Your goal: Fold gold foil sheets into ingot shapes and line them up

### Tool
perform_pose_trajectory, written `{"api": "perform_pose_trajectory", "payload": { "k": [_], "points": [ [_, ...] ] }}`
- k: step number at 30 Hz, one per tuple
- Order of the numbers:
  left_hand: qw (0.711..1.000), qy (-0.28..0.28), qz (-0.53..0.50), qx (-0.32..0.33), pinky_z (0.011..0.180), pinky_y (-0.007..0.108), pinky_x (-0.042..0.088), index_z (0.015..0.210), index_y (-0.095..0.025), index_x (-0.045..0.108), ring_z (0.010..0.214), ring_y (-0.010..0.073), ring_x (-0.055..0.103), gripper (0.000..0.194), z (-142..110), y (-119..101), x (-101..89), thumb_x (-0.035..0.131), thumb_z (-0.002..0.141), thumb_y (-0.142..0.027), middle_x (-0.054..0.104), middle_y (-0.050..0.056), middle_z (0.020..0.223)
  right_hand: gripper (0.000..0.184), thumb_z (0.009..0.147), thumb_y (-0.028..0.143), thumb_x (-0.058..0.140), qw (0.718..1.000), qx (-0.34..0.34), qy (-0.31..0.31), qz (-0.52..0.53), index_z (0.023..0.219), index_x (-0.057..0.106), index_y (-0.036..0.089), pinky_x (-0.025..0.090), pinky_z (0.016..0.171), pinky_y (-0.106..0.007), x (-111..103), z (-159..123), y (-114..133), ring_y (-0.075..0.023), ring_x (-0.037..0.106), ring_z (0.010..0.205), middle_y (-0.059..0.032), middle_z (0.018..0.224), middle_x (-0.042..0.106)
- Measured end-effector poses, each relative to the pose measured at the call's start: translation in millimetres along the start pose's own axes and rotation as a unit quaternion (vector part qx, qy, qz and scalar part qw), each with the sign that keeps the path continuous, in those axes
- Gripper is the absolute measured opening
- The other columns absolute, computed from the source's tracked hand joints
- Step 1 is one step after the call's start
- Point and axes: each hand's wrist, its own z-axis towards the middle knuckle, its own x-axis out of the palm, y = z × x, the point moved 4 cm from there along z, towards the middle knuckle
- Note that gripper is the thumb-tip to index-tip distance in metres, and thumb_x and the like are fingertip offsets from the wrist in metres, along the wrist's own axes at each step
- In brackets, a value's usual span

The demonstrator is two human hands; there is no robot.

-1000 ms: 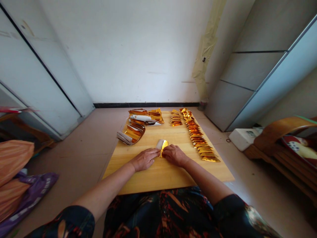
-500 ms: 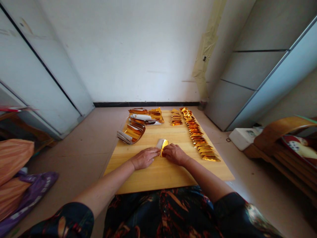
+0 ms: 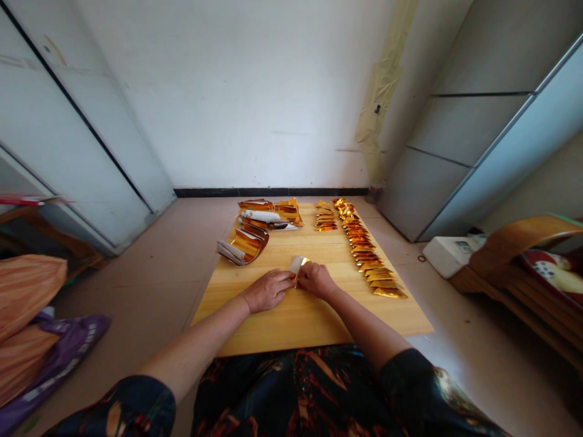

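A small piece of gold foil paper point(image 3: 298, 264) with a pale side lies on the wooden board in front of me, partly folded. My left hand point(image 3: 269, 290) rests on the board with its fingers together, its fingertips holding the paper's near left edge. My right hand point(image 3: 317, 280) has curled fingers closed on the paper's right side and covers much of the gold. Along the board's right side runs a long row of folded gold pieces point(image 3: 364, 246), overlapping one another. A shorter row of folded gold pieces point(image 3: 325, 217) sits to its left.
At the board's far left are a curved stack of gold sheets point(image 3: 246, 243) and a gold bundle point(image 3: 286, 209) with a white roll point(image 3: 259, 215). The wooden board point(image 3: 273, 334) stands before a white wall. Cabinets flank it; bags point(image 3: 54, 358) lie at the left.
My right hand has curled more tightly over the paper's right side, and less gold shows. The left hand stays at the left edge. The view has shifted slightly.
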Motion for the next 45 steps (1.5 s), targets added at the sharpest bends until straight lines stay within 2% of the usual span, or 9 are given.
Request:
{"api": "perform_pose_trajectory", "payload": {
  "k": [9, 15, 19, 21, 24, 26, 30, 36, 45],
  "points": [
    [0.998, 0.050, 0.011, -0.036, 0.108, 0.050, 0.027, 0.121, -0.025, 0.056, 0.118, 0.0220, 0.050, 0.045, -0.1, 2.1, 1.2, 0.047, 0.079, -0.013, 0.053, 0.008, 0.131, 0.022, 0.086, 0.035, 0.049, 0.997, 0.069, 0.027, -0.035, 0.086, 0.064, 0.019, 0.037, 0.071, -0.027, 0.0, 9.2, 5.1, -0.0174, 0.062, 0.084, -0.0061, 0.093, 0.067],
    [0.996, 0.058, -0.011, -0.062, 0.109, 0.053, 0.020, 0.119, -0.028, 0.056, 0.122, 0.0217, 0.047, 0.045, -3.1, 2.8, 2.6, 0.046, 0.078, -0.013, 0.051, 0.007, 0.134, 0.017, 0.084, 0.030, 0.052, 0.997, 0.061, 0.028, -0.030, 0.087, 0.065, 0.020, 0.039, 0.071, -0.026, -3.6, 9.7, 7.9, -0.0174, 0.062, 0.085, -0.0059, 0.093, 0.068],
    [0.995, 0.059, -0.033, -0.077, 0.108, 0.054, 0.019, 0.114, -0.028, 0.057, 0.124, 0.0215, 0.046, 0.043, -3.4, 4.4, 5.0, 0.046, 0.076, -0.012, 0.050, 0.006, 0.136, 0.012, 0.080, 0.021, 0.056, 0.998, 0.007, 0.062, 0.022, 0.083, 0.068, 0.021, 0.040, 0.068, -0.022, -4.3, 8.9, -2.6, -0.0144, 0.062, 0.080, -0.0013, 0.086, 0.069],
    [0.994, 0.049, -0.044, -0.093, 0.107, 0.054, 0.019, 0.112, -0.028, 0.058, 0.123, 0.0211, 0.047, 0.040, -2.5, 4.4, 5.9, 0.045, 0.077, -0.013, 0.052, 0.006, 0.134, 0.013, 0.078, 0.017, 0.058, 0.993, -0.069, 0.077, 0.058, 0.082, 0.069, 0.022, 0.041, 0.069, -0.021, -6.0, 5.8, -8.6, -0.0131, 0.061, 0.082, 0.0002, 0.089, 0.069],
    [0.991, 0.023, -0.054, -0.117, 0.107, 0.053, 0.019, 0.107, -0.026, 0.059, 0.120, 0.0218, 0.049, 0.030, 0.1, 0.0, 5.9, 0.048, 0.080, -0.021, 0.056, 0.006, 0.130, 0.014, 0.076, 0.013, 0.061, 0.972, -0.207, 0.064, 0.087, 0.083, 0.070, 0.021, 0.042, 0.078, -0.021, -10.3, -3.2, -14.5, -0.0127, 0.060, 0.088, -0.0006, 0.092, 0.068],
    [0.989, 0.005, -0.054, -0.139, 0.106, 0.053, 0.020, 0.103, -0.025, 0.060, 0.118, 0.0227, 0.051, 0.023, 2.4, -4.9, 5.8, 0.051, 0.081, -0.027, 0.057, 0.006, 0.127, 0.013, 0.075, 0.015, 0.064, 0.962, -0.250, 0.041, 0.101, 0.084, 0.070, 0.020, 0.043, 0.079, -0.021, -11.2, -8.1, -17.9, -0.0128, 0.060, 0.088, -0.0015, 0.092, 0.068],
    [0.981, -0.028, -0.043, -0.188, 0.105, 0.054, 0.022, 0.102, -0.024, 0.055, 0.110, 0.0218, 0.055, 0.021, 7.2, -14.2, 6.7, 0.054, 0.081, -0.028, 0.062, 0.003, 0.118, 0.012, 0.076, 0.020, 0.066, 0.959, -0.258, -0.006, 0.114, 0.086, 0.071, 0.020, 0.044, 0.077, -0.023, -5.7, -9.6, -20.4, -0.0138, 0.061, 0.085, -0.0035, 0.094, 0.067],
    [0.978, -0.050, 0.006, -0.201, 0.103, 0.053, 0.025, 0.094, -0.023, 0.059, 0.103, 0.0205, 0.058, 0.011, 15.4, -23.5, 7.8, 0.054, 0.084, -0.023, 0.065, 0.003, 0.107, 0.010, 0.079, 0.021, 0.064, 0.959, -0.253, -0.039, 0.120, 0.085, 0.071, 0.019, 0.045, 0.076, -0.023, 4.4, -5.1, -23.1, -0.0136, 0.061, 0.083, -0.0045, 0.092, 0.067],
    [0.979, -0.070, 0.088, -0.172, 0.105, 0.053, 0.023, 0.087, -0.023, 0.061, 0.092, 0.0170, 0.059, 0.015, 17.1, -26.2, 12.4, 0.048, 0.088, -0.018, 0.065, 0.002, 0.101, 0.012, 0.078, 0.017, 0.061, 0.944, -0.272, 0.036, 0.183, 0.085, 0.070, 0.017, 0.047, 0.081, -0.023, -7.1, -8.9, -25.6, -0.0135, 0.062, 0.088, -0.0046, 0.093, 0.067]
  ]
}}
